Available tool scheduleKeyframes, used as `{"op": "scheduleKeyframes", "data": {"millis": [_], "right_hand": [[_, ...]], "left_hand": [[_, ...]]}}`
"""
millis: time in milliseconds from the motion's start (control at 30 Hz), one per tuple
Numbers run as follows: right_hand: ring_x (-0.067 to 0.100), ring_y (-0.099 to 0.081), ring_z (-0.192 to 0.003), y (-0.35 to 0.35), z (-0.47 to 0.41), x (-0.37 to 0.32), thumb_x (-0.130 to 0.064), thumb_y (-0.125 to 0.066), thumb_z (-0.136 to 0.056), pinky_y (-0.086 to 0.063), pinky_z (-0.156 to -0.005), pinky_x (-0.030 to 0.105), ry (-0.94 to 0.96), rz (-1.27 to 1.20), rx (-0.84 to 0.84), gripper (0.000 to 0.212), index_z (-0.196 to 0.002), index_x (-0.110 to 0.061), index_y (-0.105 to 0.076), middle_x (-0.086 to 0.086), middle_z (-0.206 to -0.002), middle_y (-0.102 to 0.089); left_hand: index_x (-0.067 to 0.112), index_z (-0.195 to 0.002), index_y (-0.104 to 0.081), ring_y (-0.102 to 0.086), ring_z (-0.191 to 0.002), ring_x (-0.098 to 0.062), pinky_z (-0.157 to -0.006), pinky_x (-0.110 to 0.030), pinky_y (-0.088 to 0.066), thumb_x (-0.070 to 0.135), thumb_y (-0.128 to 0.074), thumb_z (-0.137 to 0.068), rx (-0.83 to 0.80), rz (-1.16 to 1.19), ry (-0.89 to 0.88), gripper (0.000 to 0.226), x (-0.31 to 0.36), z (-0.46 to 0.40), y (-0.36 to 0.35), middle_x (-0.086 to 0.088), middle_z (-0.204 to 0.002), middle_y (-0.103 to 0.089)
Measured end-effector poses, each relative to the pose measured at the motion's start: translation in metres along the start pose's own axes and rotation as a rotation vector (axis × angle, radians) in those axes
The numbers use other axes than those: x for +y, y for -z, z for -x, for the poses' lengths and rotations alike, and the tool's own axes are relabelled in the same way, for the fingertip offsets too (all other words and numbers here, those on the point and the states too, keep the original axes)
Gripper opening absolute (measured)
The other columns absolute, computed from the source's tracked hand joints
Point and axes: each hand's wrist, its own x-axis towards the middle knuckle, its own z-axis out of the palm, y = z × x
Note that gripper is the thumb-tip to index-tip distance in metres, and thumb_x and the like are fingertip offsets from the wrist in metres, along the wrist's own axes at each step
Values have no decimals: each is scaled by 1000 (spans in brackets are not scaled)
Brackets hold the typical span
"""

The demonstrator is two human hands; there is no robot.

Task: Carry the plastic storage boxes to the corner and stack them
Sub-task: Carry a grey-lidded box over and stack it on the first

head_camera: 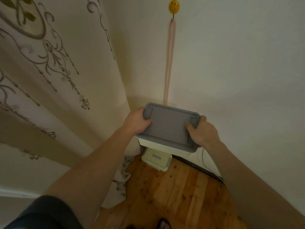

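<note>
Pale walls meet in a corner at mid-frame, where both hands — left hand point(137, 120) and right hand point(202, 132) — have their fingers clenched on the short ends of a grey-lidded storage box point(170, 126) (held in the air) above a cream-lidded box point(156, 160) on the wooden floor point(173, 195).

Two storage boxes: one grey-lidded box point(170, 128), one pale cream-lidded box point(156, 160). Two hands: left hand point(137, 120), right hand point(202, 132). One yellow smiley hook point(174, 6). One pink cord point(169, 63). One embroidered curtain point(49, 66).
</note>
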Motion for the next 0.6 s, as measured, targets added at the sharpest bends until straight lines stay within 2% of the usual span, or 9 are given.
{"op": "scheduleKeyframes", "data": {"millis": [233,433,600], "right_hand": [[33,-63,-84,-61,-46,6,-55,-50,-95,-58,-72,46,-69,24,-8,62,-137,-12,-35,14,-108,-62],[34,-63,-96,-125,-84,18,-57,-49,-95,-46,-71,38,-119,57,13,66,-141,-13,-34,12,-114,-63],[32,-63,-91,-184,-112,39,-56,-50,-94,-52,-71,39,-132,50,34,64,-139,-14,-36,12,-112,-64]], "left_hand": [[16,-131,-53,-60,-103,-26,-79,-32,-48,31,-68,-87,-63,30,20,49,-44,-55,-29,-7,-119,-64],[14,-129,-53,-60,-102,-27,-80,-33,-48,30,-68,-87,-105,44,0,47,-93,-96,-65,-8,-119,-63],[14,-130,-52,-60,-103,-28,-78,-31,-47,25,-66,-89,-129,54,-14,45,-139,-130,-114,-9,-120,-64]]}}
